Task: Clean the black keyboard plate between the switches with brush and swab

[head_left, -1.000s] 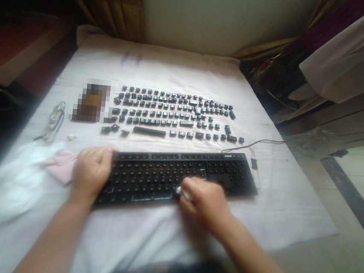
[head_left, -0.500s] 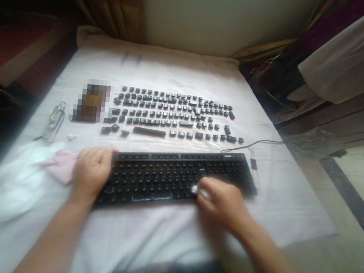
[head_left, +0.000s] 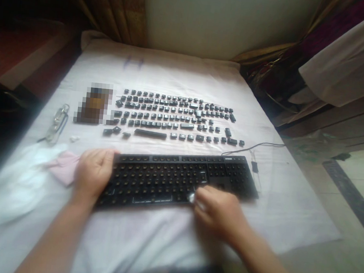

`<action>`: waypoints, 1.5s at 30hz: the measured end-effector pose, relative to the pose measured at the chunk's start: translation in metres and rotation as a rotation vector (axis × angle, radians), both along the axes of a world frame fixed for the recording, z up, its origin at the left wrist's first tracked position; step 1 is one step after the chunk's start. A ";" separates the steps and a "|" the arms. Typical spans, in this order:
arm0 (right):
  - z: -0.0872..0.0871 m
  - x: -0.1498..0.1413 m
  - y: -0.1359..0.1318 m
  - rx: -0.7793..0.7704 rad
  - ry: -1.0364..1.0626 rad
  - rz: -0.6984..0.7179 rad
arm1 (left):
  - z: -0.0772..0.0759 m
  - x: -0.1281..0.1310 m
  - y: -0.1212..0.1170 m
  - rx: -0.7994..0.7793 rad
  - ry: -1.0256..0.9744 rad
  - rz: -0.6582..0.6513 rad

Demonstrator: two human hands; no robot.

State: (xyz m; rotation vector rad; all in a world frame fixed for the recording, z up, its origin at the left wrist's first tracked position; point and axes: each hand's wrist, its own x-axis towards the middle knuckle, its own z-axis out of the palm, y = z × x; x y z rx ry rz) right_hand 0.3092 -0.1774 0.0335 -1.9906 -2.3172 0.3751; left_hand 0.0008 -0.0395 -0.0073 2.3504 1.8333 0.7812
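A black keyboard (head_left: 158,179) with its keycaps off lies slightly slanted on the cloth-covered surface. Gripping its left end is my left hand (head_left: 93,175), fingers closed around the edge. My right hand (head_left: 215,208) is closed at the keyboard's lower edge, right of the long spacebar slot. A small white wad (head_left: 191,197), perhaps cotton or tissue, pokes out of the right fingertips and rests against the keyboard. Behind the keyboard, the loose black keycaps (head_left: 161,117) are laid out in rows, with the long spacebar (head_left: 150,134) in the nearest row.
Left of the keycaps are a pixelated object (head_left: 93,106) and a pair of glasses (head_left: 56,122). A pink cloth (head_left: 63,167) and a white, blurry bag or cloth (head_left: 16,185) lie beside my left hand. The keyboard's cable (head_left: 258,144) runs off to the right.
My right hand has shifted slightly down along the keyboard with the white wad. My left hand keeps its grip, and the whole view has moved a little.
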 end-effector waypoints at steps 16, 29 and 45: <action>0.014 0.037 0.002 -0.071 -0.062 -0.035 | -0.004 -0.003 0.001 0.009 -0.024 -0.015; 0.001 -0.021 0.055 0.199 0.011 -0.057 | -0.008 -0.003 -0.001 0.039 -0.094 -0.013; -0.007 -0.016 0.040 0.192 0.091 0.086 | -0.006 -0.001 -0.003 -0.002 -0.099 0.010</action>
